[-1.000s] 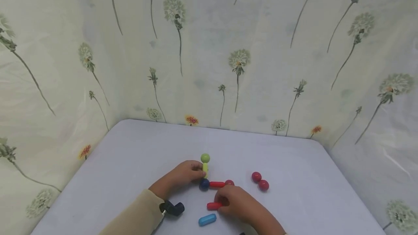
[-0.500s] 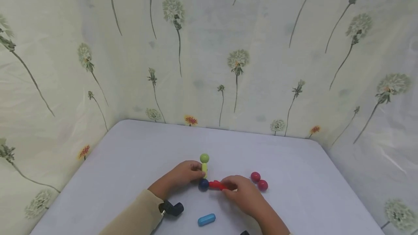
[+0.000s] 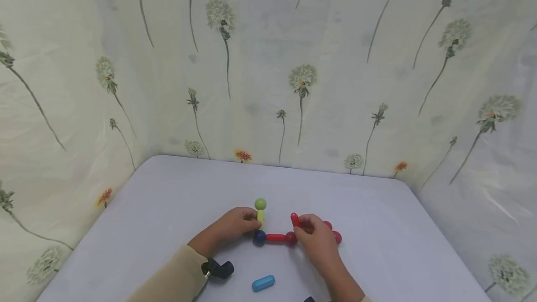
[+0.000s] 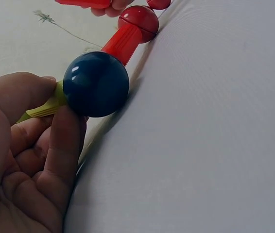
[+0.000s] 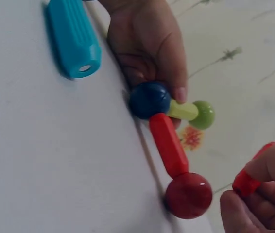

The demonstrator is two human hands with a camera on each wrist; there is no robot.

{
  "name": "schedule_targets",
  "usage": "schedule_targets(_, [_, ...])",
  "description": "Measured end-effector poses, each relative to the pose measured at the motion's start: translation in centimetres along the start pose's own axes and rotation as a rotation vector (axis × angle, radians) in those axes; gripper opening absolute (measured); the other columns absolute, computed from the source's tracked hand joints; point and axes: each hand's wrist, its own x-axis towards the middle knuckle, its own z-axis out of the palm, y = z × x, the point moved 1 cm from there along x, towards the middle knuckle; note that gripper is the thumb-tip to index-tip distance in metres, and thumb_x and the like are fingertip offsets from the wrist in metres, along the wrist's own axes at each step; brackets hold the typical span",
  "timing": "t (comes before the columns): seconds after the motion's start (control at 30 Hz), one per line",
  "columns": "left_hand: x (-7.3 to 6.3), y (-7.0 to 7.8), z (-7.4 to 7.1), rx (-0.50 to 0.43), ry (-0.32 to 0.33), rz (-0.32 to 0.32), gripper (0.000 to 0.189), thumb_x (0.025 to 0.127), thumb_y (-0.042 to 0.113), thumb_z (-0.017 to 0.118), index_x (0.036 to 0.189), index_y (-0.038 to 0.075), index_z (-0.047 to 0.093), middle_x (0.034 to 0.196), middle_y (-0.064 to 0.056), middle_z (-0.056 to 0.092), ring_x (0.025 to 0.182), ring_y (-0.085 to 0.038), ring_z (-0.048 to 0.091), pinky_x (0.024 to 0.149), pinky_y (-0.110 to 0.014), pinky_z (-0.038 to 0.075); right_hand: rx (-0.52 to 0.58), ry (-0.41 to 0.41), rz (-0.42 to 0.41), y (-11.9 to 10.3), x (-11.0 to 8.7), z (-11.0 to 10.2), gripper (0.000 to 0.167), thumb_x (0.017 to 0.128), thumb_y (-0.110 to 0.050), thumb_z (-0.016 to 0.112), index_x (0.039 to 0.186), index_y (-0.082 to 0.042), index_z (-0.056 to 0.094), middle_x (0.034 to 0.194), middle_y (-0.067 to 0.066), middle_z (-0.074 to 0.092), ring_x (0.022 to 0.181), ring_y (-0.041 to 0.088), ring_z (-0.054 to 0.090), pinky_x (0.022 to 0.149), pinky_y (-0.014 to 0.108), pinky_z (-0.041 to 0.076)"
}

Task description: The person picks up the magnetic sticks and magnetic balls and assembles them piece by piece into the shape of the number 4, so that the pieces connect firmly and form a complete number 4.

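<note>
Head view: two bare hands are working over a white tabletop (image 3: 189,190), with the following pieces on record. Item, one left hand (image 3: 237,220), its grip closing thumb and fingers round a yellow-green rod (image 3: 260,219); a green ball (image 3: 260,204) is capping the rod's far end and a dark blue ball (image 3: 259,237) its near end. Item, one red rod (image 3: 275,237), which is running rightward from the blue ball to a red ball (image 3: 291,238), so that the joined pieces are forming an L. Item, one right hand (image 3: 317,236), its grip pinching a second red rod (image 3: 295,219) between thumb and fingers; this rod is standing apart from the red ball (the right wrist view is showing the gap). Item, a pair of loose red balls (image 3: 337,237), lying together just beyond the right hand and being partly hidden by it. Item, one blue rod (image 3: 263,283), lying by itself nearer the person, its end showing a pale round spot in the right wrist view. Item, a beige sleeve (image 3: 176,274) and a black device (image 3: 220,268), both sitting at the left wrist. Item, a pale cloth (image 3: 251,59) printed with dandelions, hanging behind the tabletop.
</note>
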Motion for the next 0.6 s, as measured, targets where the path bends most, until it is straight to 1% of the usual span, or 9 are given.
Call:
schedule_targets(0.13, [-0.1, 0.0, -0.1, 0.002, -0.002, 0.016, 0.016, 0.098, 0.035, 0.072, 0.098, 0.019, 0.071, 0.089, 0.001, 0.066, 0.087, -0.019, 0.057, 0.075, -0.035, 0.047, 0.069, -0.001, 0.022, 0.0, 0.0, 0.6, 0.036, 0.094, -0.023, 0.079, 0.127, -0.014, 0.067, 0.121, 0.005, 0.072, 0.114, 0.026, 0.07, 0.089, 0.044, 0.062])
schedule_targets(0.23, [-0.2, 0.0, -0.1, -0.003, -0.005, 0.018, 0.017, 0.098, 0.035, 0.072, 0.101, 0.019, 0.071, 0.09, 0.001, 0.067, 0.088, -0.019, 0.058, 0.076, -0.035, 0.047, 0.1, -0.005, 0.052, 0.1, -0.1, 1.0, 0.037, 0.095, -0.023, 0.078, 0.128, -0.014, 0.066, 0.123, 0.006, 0.071, 0.115, 0.027, 0.07, 0.09, 0.044, 0.061])
schedule_targets(0.43, [-0.2, 0.1, -0.1, -0.006, -0.006, 0.011, 0.017, 0.098, 0.036, 0.072, 0.102, 0.019, 0.072, 0.091, 0.001, 0.068, 0.089, -0.019, 0.058, 0.078, -0.035, 0.048, 0.1, -0.003, 0.1, 0.6, -0.1, 1.6, 0.04, 0.093, -0.027, 0.08, 0.128, -0.015, 0.064, 0.122, 0.005, 0.069, 0.113, 0.025, 0.068, 0.089, 0.043, 0.062])
schedule_targets(0.6, [-0.2, 0.1, -0.1, -0.005, -0.005, 0.022, 0.016, 0.098, 0.035, 0.072, 0.101, 0.019, 0.071, 0.089, 0.001, 0.067, 0.088, -0.019, 0.058, 0.077, -0.035, 0.048, 0.097, -0.003, 0.101, 1.1, 0.0, 2.0, 0.04, 0.093, -0.028, 0.08, 0.126, -0.014, 0.064, 0.118, 0.005, 0.069, 0.109, 0.023, 0.067, 0.087, 0.041, 0.062])
